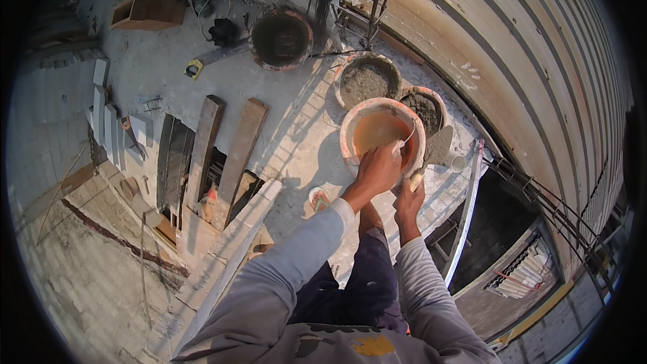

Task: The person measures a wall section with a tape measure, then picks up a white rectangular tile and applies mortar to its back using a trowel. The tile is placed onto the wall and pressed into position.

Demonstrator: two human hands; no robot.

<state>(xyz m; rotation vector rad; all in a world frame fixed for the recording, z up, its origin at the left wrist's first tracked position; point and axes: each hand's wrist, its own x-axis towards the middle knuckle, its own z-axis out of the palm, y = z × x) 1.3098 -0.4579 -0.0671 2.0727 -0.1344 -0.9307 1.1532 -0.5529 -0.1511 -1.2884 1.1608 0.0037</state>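
Observation:
A pinkish, mortar-smeared bucket of murky brown water is in front of me. My left hand is over its near side, fingers closed on the bucket's thin handle. Just right of it, my right hand grips the pale wooden grip of a trowel. Wet grey mortar covers the trowel's blade, which sits beside the bucket's right side. Behind stand a bucket of grey mortar and another mortar bucket, partly hidden by the water bucket.
A small white cup stands near the trowel. At right is a dark opening with a pale edge bar and rebar. Corrugated metal sheeting rises beyond. Planks span another opening at left. A large dark tub is farther back.

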